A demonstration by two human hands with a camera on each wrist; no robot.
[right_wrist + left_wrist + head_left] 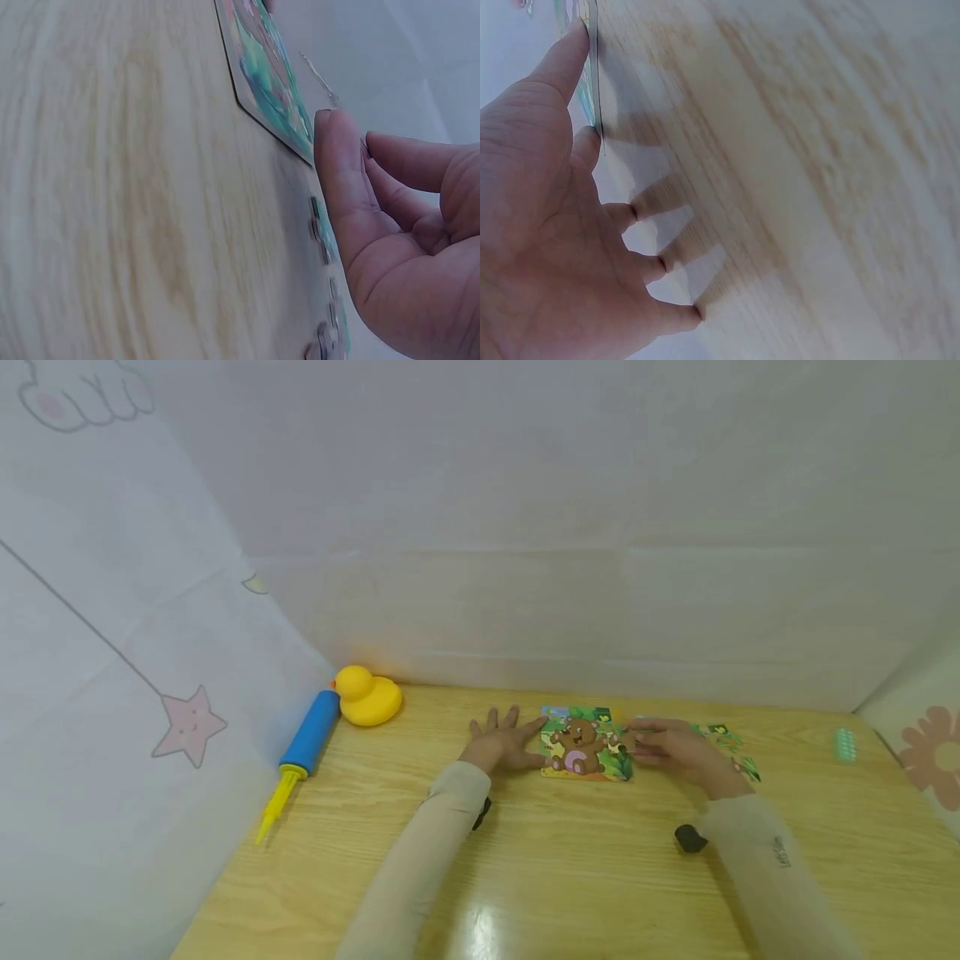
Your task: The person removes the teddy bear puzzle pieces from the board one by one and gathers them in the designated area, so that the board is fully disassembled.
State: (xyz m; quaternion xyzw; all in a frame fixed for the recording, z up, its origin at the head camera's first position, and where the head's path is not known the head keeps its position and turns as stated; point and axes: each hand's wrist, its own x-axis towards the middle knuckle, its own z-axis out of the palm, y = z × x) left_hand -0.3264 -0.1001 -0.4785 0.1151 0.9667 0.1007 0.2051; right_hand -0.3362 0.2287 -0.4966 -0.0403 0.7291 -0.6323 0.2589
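A bear picture puzzle (pixel 578 745) lies flat near the back of the table. My left hand (pixel 501 745) is spread at its left side, with the thumb and index finger touching the puzzle's edge, as the left wrist view also shows. Just off the right edge, my right hand (pixel 678 752) has its thumb and fingertips brought together. They pinch a small puzzle piece (pixel 320 79), seen thin and edge-on in the right wrist view; its picture is hard to make out. Several loose puzzle pieces (pixel 722 735) lie behind and beyond the right hand, partly covered by it.
At the left stand a yellow rubber duck (pixel 369 697) and a blue hand pump (pixel 313 735) with a yellow nozzle. A small green ridged item (pixel 846 745) lies at the far right. White cloth walls (pixel 480 610) rise behind the wooden table (pixel 570 877).
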